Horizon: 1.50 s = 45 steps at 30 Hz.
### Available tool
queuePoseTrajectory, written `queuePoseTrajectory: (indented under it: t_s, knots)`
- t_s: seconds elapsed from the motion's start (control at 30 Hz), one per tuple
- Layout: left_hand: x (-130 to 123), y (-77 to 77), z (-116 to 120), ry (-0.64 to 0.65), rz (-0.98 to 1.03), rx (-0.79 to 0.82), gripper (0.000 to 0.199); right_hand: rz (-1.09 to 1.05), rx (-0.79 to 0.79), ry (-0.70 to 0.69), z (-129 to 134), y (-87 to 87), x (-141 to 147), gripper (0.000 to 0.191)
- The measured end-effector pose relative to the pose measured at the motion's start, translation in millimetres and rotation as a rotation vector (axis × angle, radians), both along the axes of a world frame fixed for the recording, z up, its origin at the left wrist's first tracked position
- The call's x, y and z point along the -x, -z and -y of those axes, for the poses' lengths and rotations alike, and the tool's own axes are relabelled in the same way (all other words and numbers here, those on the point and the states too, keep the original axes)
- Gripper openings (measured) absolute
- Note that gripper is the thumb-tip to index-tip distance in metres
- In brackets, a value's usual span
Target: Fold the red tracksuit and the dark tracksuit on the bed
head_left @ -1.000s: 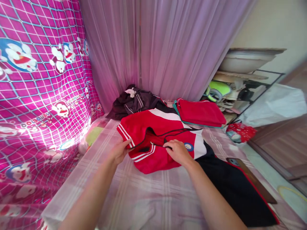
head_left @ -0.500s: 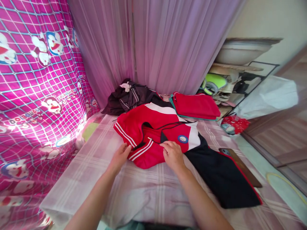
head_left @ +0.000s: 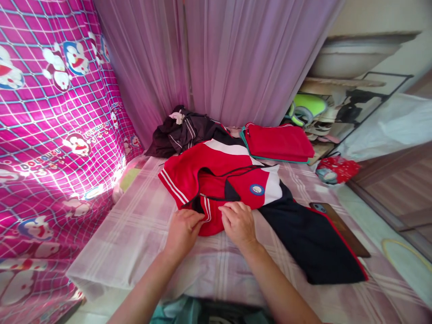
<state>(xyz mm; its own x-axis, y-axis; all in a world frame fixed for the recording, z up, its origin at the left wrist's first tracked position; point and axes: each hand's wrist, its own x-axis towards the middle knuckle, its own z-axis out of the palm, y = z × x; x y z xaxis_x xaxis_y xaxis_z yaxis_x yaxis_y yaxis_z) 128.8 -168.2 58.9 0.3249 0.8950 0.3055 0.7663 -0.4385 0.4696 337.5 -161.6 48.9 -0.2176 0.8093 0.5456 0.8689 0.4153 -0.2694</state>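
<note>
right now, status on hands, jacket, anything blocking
Left hand pinching jacket by striped edge; right hand touching it, grip unclear. Jacket spread, partly open. Dark clothes behind, clear of hands.

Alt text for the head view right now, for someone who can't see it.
Left hand and right hand touch a red, white and black jacket spread on a plaid sheet; dark crumpled clothing and folded red clothing lie beyond.

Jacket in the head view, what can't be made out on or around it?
All in the head view:
- Jacket cloth beneath the left hand: hidden by that hand.
- Badge details: too small.
- Dark pile, number of pieces: hidden by its folds.
- Curtain top: cut off by the upper edge.
</note>
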Motion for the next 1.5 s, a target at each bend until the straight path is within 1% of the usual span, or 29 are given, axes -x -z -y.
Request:
queuePoseTrajectory:
  t_s: [0.07,0.13,0.2,0.27,0.37,0.47,0.57,0.63,0.67,0.7,0.73,0.8,0.87,0.9,0.93,1.0,1.03,1.13,1.2,1.3,1.4,1.5]
  knots:
    - [-2.7,0.7,2.8,0.101,-0.139,-0.076,0.021,-0.029,0.091,0.010,3.1,4.9,-1.9,0.022]
    - [-2.4,1.7,4.1,0.171,-0.245,-0.128,0.022,-0.090,0.178,0.013,4.1,7.4,-1.5,0.024]
    - [-0.8,3.2,4.3,0.206,-0.297,-0.165,0.022,-0.153,0.252,0.021,2.8,4.9,3.1,0.026]
    - [0.5,5.3,4.0,0.214,-0.320,-0.194,0.023,-0.189,0.330,0.033,-1.0,-2.3,11.4,0.029]
    - [0.9,8.4,5.0,0.205,-0.333,-0.214,0.024,-0.175,0.494,0.039,-11.2,-15.4,25.9,0.036]
    - [1.6,8.0,8.9,0.215,-0.323,-0.210,0.026,-0.105,0.646,0.028,-23.0,-23.1,34.9,0.042]
    - [7.2,3.5,14.0,0.269,-0.245,-0.170,0.023,-0.053,0.736,0.015,-31.0,-23.4,36.9,0.040]
    - [15.2,0.9,14.7,0.295,-0.136,-0.104,0.024,-0.023,0.757,0.005,-32.4,-20.6,36.4,0.038]
    - [20.6,0.4,13.2,0.282,-0.067,-0.060,0.028,-0.006,0.751,0.001,-31.9,-18.7,36.2,0.039]
    - [26.9,0.6,10.2,0.236,0.006,-0.019,0.031,0.011,0.736,0.000,-30.6,-16.6,36.3,0.041]
    - [33.7,1.2,5.6,0.158,0.076,0.010,0.034,0.027,0.713,0.001,-28.6,-14.4,36.6,0.041]
    - [48.1,3.2,-7.5,-0.054,0.164,0.037,0.034,0.046,0.664,0.014,-23.3,-10.7,38.1,0.039]
    - [61.3,5.0,-23.1,-0.259,0.154,0.065,0.031,0.034,0.615,0.042,-17.0,-8.0,40.3,0.036]
    - [66.8,5.6,-30.5,-0.334,0.123,0.101,0.031,0.022,0.588,0.056,-13.7,-7.0,41.5,0.033]
    - [71.1,6.1,-37.0,-0.388,0.089,0.152,0.031,0.012,0.556,0.065,-10.4,-6.1,42.6,0.029]
    - [75.6,7.3,-47.0,-0.454,0.053,0.250,0.035,0.011,0.489,0.054,-4.6,-4.3,44.4,0.015]
    - [75.7,8.2,-50.6,-0.467,0.057,0.287,0.038,0.019,0.460,0.034,-2.3,-3.4,45.0,0.010]
    - [69.7,11.4,-58.3,-0.480,0.134,0.358,0.042,0.042,0.440,-0.007,1.3,-2.4,46.9,0.019]
    - [63.2,12.7,-62.6,-0.502,0.221,0.398,0.040,0.063,0.480,0.004,1.1,-4.7,48.8,0.026]
    - [54.6,12.2,-68.1,-0.517,0.337,0.415,0.033,0.131,0.547,0.032,-0.7,-13.4,53.0,0.035]
    - [48.9,12.0,-69.6,-0.438,0.378,0.406,0.030,0.201,0.566,0.038,-2.1,-22.6,57.1,0.041]
    - [43.9,15.3,-65.7,-0.328,0.408,0.432,0.029,0.220,0.576,0.028,-3.4,-25.2,59.3,0.042]
